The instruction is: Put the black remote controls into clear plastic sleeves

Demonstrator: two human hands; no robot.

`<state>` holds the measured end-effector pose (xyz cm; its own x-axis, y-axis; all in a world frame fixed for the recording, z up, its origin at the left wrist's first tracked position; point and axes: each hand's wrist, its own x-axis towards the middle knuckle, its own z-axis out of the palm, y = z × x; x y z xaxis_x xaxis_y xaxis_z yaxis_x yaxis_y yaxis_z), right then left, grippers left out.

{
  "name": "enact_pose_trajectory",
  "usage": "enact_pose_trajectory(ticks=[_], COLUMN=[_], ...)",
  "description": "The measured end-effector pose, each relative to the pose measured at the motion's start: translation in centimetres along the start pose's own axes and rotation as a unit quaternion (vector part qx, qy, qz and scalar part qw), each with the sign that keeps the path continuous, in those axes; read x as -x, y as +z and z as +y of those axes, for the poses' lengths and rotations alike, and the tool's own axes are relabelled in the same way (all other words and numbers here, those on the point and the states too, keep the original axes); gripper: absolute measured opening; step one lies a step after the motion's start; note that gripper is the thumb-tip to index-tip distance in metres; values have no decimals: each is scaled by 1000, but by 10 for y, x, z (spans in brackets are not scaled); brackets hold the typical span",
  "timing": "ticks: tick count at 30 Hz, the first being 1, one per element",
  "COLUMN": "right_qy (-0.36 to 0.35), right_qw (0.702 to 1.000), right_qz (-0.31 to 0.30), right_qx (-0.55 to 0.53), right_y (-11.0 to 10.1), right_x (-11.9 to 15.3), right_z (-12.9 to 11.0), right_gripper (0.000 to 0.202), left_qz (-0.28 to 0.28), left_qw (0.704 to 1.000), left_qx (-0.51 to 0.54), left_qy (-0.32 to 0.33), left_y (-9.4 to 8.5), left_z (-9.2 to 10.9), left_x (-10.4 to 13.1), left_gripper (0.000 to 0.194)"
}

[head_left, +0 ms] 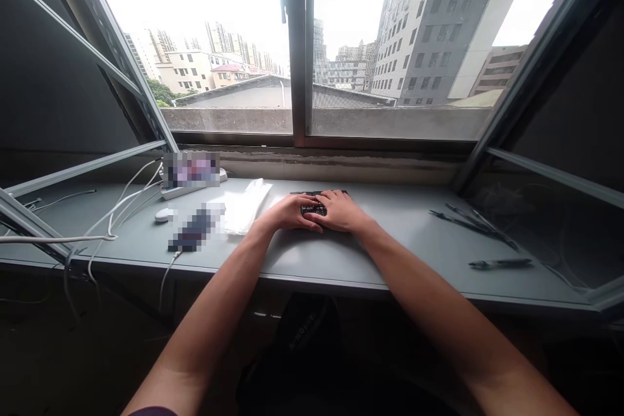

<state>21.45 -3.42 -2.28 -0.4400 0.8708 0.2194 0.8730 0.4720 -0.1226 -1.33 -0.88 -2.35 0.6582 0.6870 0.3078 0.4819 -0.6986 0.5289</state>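
Observation:
A small black keyboard (pixel 314 209) lies on the grey desk (pixel 287 260), mostly covered by my hands; some of its keys show in the gap between them. My left hand (pixel 288 211) rests over its left part, fingers stretched to the right and thumb out along the near side. Over the right part lies my right hand (pixel 341 211), palm down, with its fingers spread across the far edge. The two hands touch or nearly touch at the fingertips. Just left of my left hand is a white sheet or flat bag (pixel 248 208).
Several pens (pixel 472 224) lie at the right, with another pen (pixel 501 264) nearer the front edge. At left are a blurred-out dark device (pixel 195 232) on a white cable, a white mouse-like object (pixel 164 215), a power strip (pixel 170 194) and loose cables. Metal frames flank the desk before a window.

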Motion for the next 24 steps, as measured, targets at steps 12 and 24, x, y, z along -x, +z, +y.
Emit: enact_pose_trajectory(ticks=[12,24], right_qy=[-12,-25], right_qw=[1000,999], right_qz=[6,22], right_qx=[5,4], right_y=[-1,4], right_x=[0,-3], right_z=[2,8], right_gripper=[78,77], left_qz=[14,26], left_qw=[1000,1000], left_qx=[-19,-5], left_qy=[21,10], left_y=[3,4], left_z=[-3,-7], left_x=[0,0], left_gripper=[76,70])
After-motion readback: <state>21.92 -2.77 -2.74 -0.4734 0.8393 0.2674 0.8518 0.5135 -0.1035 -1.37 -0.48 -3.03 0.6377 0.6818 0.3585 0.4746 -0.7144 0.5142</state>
